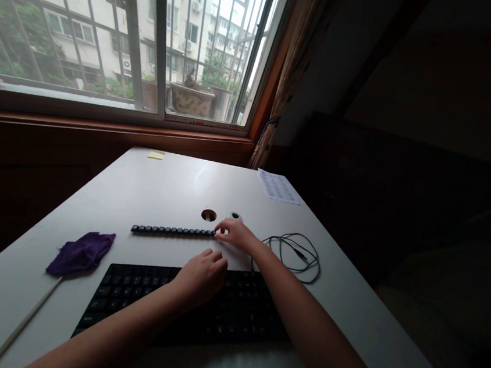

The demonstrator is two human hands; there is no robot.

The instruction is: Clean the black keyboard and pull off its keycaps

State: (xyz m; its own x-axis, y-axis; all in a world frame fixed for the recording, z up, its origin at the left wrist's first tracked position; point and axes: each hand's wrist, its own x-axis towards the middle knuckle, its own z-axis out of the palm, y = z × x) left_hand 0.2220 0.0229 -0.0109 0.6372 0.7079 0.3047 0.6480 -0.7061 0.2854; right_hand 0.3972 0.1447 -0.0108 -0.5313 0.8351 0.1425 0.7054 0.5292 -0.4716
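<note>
A black keyboard (128, 294) lies in front of me on the white table. Beyond it, small black keycaps (170, 231) are lined up side by side in one straight row. My right hand (235, 234) reaches to the right end of that row, thumb and forefinger pinched on the last keycap (213, 233). Over the keyboard's upper edge rests my left hand (203, 272), its fingers curled inward; whatever they may hold is hidden. The two forearms cover much of the keyboard's middle and right part.
A purple cloth (81, 253) and a thin stick (24, 324) lie at left. A coiled black cable (318, 262) is at right. Behind my right hand are a round table hole (209, 216) and a white round object (234, 215). Printed paper (280, 186) and yellow notes (156, 155) lie farther back.
</note>
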